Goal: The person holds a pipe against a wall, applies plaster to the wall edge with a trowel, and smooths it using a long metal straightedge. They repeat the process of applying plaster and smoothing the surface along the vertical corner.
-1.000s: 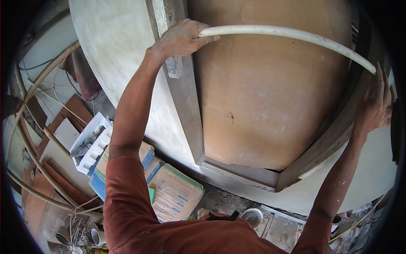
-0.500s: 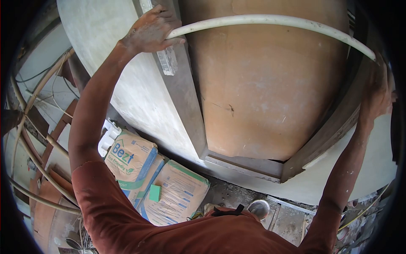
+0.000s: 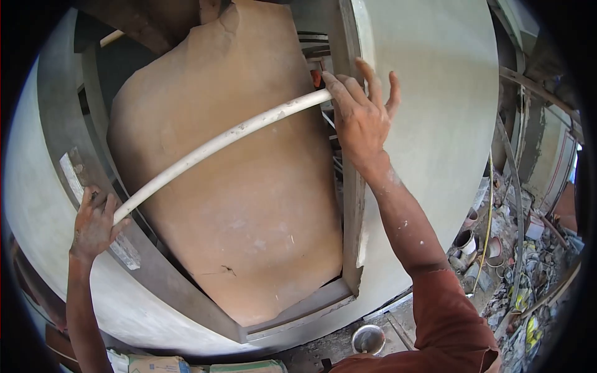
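Observation:
A white plastic pipe (image 3: 233, 133) spans the opening, slightly bowed, in front of a brown board (image 3: 249, 193). My left hand (image 3: 94, 222) is closed around its lower left end, at the left jamb. A pale, plaster-smeared strip (image 3: 125, 250) lies along that jamb, passing behind my left hand. At the pipe's upper right end is my right hand (image 3: 360, 115), by the edge of the right jamb (image 3: 353, 205). Its forefinger is at the pipe's tip and the other fingers spread out over the plastered wall; the thumb is hidden.
Curved, plastered wall (image 3: 435, 112) flanks the opening on both sides. On the floor below stands a round bucket (image 3: 368, 339). Paper bags (image 3: 158, 364) lie at the bottom left. Rubble and scraps (image 3: 528, 298), a white pot (image 3: 465, 241) and a yellow hose (image 3: 486, 242) are at the right.
My view has swung right, so the opening sits further left. The pipe now slopes up to the right instead of arching across the top. My right hand's fingers show more clearly.

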Action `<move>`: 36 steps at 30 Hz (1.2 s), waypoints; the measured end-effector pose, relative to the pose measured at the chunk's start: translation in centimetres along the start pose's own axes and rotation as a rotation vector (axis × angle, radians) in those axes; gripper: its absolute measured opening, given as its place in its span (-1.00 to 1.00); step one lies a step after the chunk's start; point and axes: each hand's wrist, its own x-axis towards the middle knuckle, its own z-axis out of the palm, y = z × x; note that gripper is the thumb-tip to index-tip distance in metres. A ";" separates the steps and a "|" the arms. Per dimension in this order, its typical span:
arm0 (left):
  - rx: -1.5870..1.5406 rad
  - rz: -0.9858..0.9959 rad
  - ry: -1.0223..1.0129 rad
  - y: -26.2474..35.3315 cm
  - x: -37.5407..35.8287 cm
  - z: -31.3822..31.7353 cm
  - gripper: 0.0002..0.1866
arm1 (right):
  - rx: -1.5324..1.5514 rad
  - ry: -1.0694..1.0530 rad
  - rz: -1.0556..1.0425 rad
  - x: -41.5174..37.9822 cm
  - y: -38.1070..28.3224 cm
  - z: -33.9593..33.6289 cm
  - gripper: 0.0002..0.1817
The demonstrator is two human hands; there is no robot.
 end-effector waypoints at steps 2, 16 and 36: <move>-0.028 -0.011 0.017 0.0 0.0 0.0 -0.47 | 0.014 -0.007 -0.050 0.4 0.7 -0.1 -0.66; -0.039 -0.005 0.050 0.2 0.1 -0.4 -0.41 | -0.026 -0.130 0.197 1.2 -2.7 1.1 -0.81; -0.123 -0.044 0.006 0.5 0.7 -1.7 -0.34 | 0.047 0.022 0.158 1.9 -2.2 2.1 -0.65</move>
